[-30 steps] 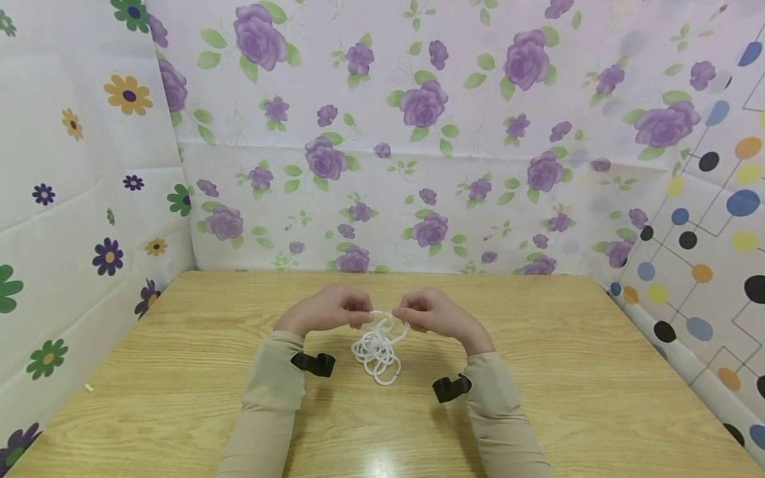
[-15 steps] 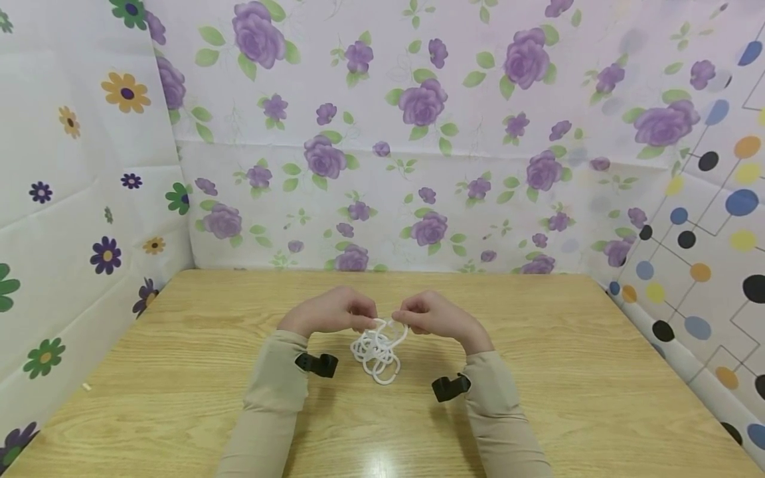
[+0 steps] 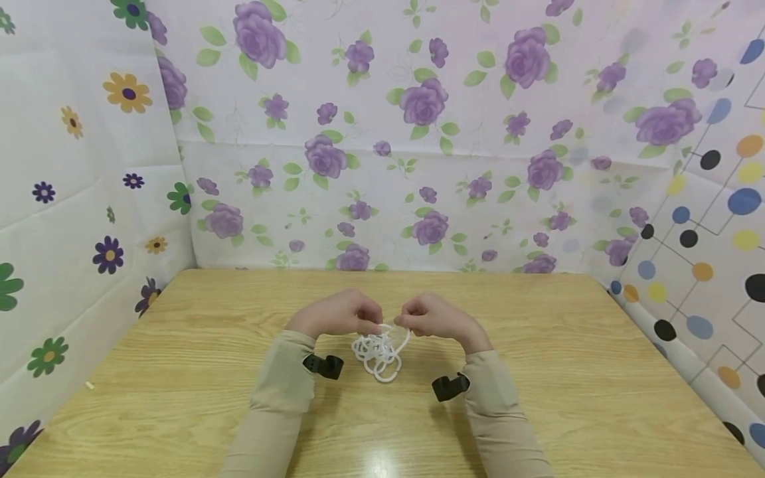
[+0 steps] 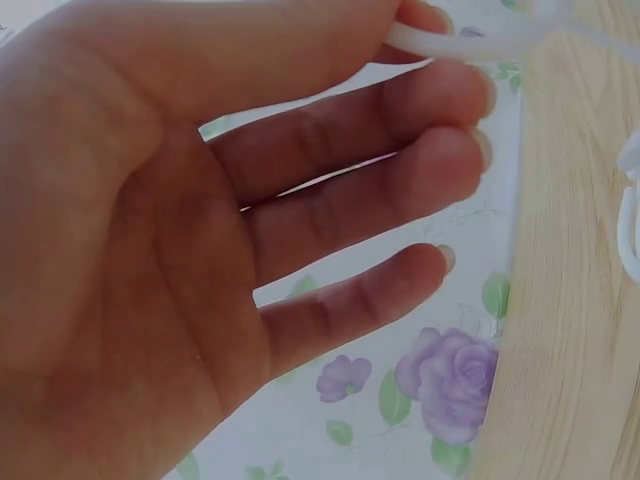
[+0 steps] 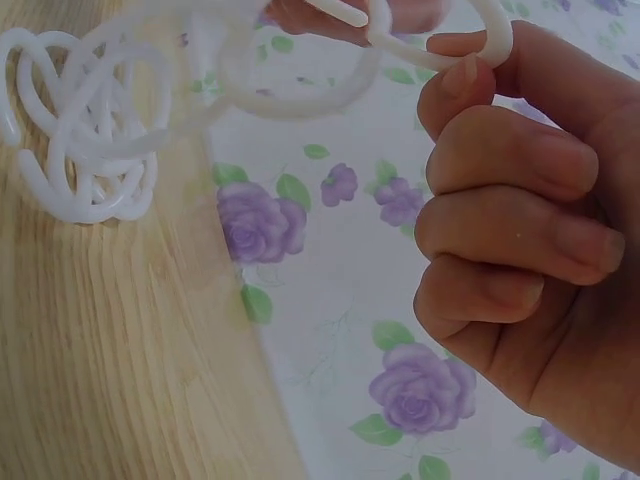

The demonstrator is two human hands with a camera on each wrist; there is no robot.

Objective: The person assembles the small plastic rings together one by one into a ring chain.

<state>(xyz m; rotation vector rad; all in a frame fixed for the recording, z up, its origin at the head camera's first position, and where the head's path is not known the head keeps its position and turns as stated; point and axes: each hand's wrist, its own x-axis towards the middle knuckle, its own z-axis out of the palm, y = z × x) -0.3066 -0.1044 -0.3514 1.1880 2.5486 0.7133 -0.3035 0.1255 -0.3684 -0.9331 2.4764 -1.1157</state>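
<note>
We hold a linked bunch of white plastic rings (image 3: 380, 352) between both hands, above the middle of the wooden table (image 3: 538, 372).

Our left hand (image 3: 340, 314) pinches one white ring at its fingertips, the other fingers (image 4: 400, 190) loosely bent beneath it. Our right hand (image 3: 435, 316) curls round another ring (image 5: 470, 45) at the top of the chain, fingers folded into the palm. The rest of the rings hang down just between our hands, and the lowest loops seem to rest on the table. Flowered sheets (image 3: 418, 133) wall the table behind and on both sides.
</note>
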